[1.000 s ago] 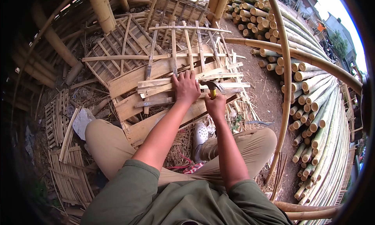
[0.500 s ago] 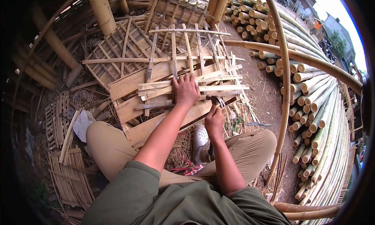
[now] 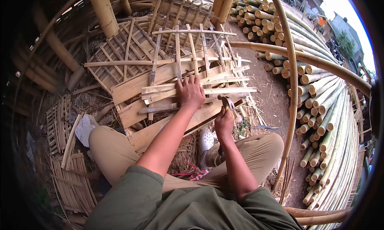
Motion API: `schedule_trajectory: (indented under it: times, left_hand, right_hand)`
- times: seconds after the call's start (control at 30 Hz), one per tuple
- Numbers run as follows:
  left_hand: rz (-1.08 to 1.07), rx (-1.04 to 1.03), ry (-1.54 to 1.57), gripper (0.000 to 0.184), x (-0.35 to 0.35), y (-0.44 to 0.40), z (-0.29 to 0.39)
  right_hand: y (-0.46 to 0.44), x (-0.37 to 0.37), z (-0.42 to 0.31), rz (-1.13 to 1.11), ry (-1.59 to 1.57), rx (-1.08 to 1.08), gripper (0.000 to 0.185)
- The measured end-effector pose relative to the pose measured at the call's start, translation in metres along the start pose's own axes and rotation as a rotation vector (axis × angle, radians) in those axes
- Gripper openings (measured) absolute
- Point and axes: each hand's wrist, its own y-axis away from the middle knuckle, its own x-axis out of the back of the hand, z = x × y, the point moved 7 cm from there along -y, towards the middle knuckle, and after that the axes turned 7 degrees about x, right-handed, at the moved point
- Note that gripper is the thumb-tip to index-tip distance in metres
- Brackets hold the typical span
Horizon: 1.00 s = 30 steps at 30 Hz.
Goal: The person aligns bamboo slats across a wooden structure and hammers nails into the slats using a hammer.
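Observation:
My left hand (image 3: 191, 93) lies flat on several pale bamboo slats (image 3: 230, 91), fingers stretched away from me and slightly apart. The slats cross a bamboo lattice (image 3: 206, 54) with long strips running away from me. Under them are wide wooden boards (image 3: 150, 83). In my right hand (image 3: 224, 123) is a hammer (image 3: 228, 102), gripped around its handle; its metal head points up near the right ends of the slats. The lower handle is mostly hidden by my hand and forearm.
Finished lattice panels (image 3: 120, 50) lie behind the boards, and smaller ones (image 3: 74, 178) at the left. A large stack of bamboo poles (image 3: 324, 110) fills the right. A curved bamboo pole (image 3: 293, 70) rises between me and that stack. Shavings cover the ground.
My right hand and the hammer have shifted a little toward my body and to the right, showing more of the hammer head. My left hand stays in place on the slats.

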Motion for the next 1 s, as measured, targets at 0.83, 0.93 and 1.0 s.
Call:
schedule_trajectory:
  times: [0.83,0.93,1.0]
  left_hand:
    - [-0.080,-0.221,0.049,0.117,0.010,0.008,0.006]
    - [-0.087,-0.214,0.043,0.114,0.007,0.009,0.008]
    - [-0.070,-0.236,-0.018,0.112,0.005,0.009,0.010]
  right_hand:
    - [0.005,-0.006,0.030,-0.041,-0.118,-0.182,0.036]
    - [0.004,-0.005,0.030,-0.077,-0.092,-0.201,0.035]
    - [0.003,-0.004,0.029,-0.084,-0.084,-0.203,0.034]
